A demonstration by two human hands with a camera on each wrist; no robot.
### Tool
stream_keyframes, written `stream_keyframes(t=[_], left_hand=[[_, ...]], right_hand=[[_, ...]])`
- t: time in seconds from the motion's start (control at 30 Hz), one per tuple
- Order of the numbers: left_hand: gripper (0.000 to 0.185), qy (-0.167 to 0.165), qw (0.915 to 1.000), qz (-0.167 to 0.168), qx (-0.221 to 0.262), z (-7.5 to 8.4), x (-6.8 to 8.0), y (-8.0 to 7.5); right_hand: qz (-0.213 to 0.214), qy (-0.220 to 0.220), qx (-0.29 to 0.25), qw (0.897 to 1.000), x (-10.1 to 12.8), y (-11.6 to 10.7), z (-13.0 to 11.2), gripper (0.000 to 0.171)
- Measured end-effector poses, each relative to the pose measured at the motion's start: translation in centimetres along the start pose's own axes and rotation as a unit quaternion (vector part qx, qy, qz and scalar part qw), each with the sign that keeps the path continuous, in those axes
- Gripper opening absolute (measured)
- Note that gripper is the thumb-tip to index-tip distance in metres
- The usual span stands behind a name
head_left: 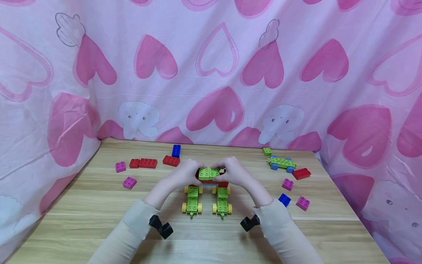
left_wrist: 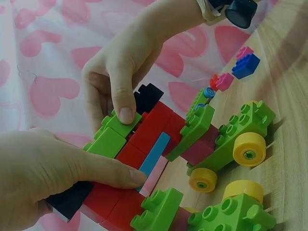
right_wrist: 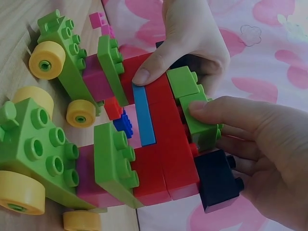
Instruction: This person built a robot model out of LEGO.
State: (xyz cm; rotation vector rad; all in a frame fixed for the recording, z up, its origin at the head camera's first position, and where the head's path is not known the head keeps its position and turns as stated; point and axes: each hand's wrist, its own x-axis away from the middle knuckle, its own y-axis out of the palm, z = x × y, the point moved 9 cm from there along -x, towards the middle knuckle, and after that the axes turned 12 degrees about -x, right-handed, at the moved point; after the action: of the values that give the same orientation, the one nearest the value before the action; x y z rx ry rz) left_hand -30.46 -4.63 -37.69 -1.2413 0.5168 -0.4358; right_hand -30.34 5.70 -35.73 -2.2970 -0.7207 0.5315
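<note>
A toy-brick build stands on two green wheeled bases (head_left: pixel 192 206) with yellow wheels (left_wrist: pixel 249 149). Purple bricks and green bricks rise from the bases to a red brick (right_wrist: pixel 179 168) span with a thin blue piece (right_wrist: pixel 144 115) along its near side. Two light green bricks (head_left: pixel 209 173) sit side by side on top, black bricks (right_wrist: pixel 217 180) at the ends. My left hand (head_left: pixel 188 172) grips the span's left part, thumb against the red and blue pieces, other fingers behind. My right hand (head_left: pixel 232 171) pinches the right light green brick, thumb on its near face; its other fingertips are hidden behind.
Red bricks (head_left: pixel 148 163), purple bricks (head_left: pixel 129 182) and a blue brick (head_left: pixel 176 150) lie to the left. On the right are another green wheeled base (head_left: pixel 281 162) with blue wheels, a red brick (head_left: pixel 301 173) and a blue brick (head_left: pixel 284 200). A heart-patterned curtain (head_left: pixel 214 110) hangs behind the table.
</note>
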Motion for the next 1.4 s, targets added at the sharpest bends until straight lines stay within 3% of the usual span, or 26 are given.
stream_keyframes(t=[0.33,0.87,1.4], left_hand=[[0.042,0.000,1.0000,0.001,0.001,-0.1,0.0,0.2],[0.040,-0.002,1.0000,0.003,0.006,-0.2,0.0,0.1],[0.041,-0.002,1.0000,0.004,0.001,-0.1,0.1,0.2]], right_hand=[[-0.018,0.005,0.016,1.000,-0.3,0.1,-0.3,0.031],[0.008,0.015,0.013,1.000,-0.2,0.1,0.0,0.032],[-0.004,0.010,-0.032,0.999,-0.1,0.1,0.7,0.035]])
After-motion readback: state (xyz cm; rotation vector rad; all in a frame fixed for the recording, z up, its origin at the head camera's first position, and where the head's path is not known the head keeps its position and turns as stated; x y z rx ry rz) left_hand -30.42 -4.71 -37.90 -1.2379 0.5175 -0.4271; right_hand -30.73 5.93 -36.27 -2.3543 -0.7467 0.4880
